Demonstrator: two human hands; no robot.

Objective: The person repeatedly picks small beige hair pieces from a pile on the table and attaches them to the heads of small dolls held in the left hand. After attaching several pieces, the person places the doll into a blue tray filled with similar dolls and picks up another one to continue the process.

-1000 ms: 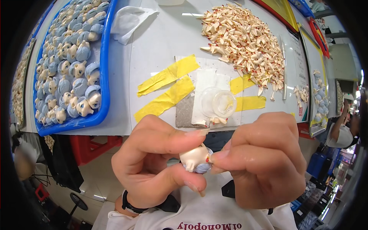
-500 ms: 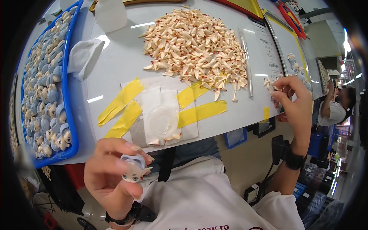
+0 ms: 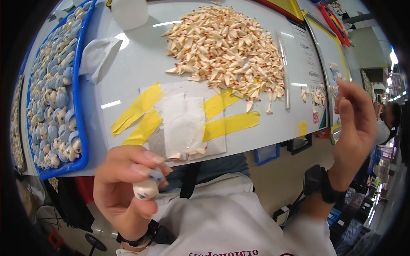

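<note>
My left hand (image 3: 124, 183) is closed at the near edge of the table, pinching a small doll head (image 3: 146, 188) with light blue hair and a pale face turned downward. To the right, my right hand (image 3: 356, 117) hovers past the table's right side with its fingers loosely bent and apart; nothing shows in them. Nearest to it are a few small loose pointed pieces (image 3: 317, 96), cream with red ends, and some doll heads (image 3: 334, 70). A large pile of the same pointed pieces (image 3: 226, 47) covers the middle of the table.
On the left stands a blue tray (image 3: 79, 85) full of blue-haired doll heads. A round clear dish (image 3: 184, 132) sits on white paper between yellow tape strips (image 3: 230, 126). A white cloth (image 3: 98, 57), a clear rod (image 3: 285, 81) and a yellow-edged tray (image 3: 286, 7) lie around the pile.
My right hand has lifted off the loose pointed pieces and moved right, its fingers spreading. The doll head in my left hand has tipped so its face points lower.
</note>
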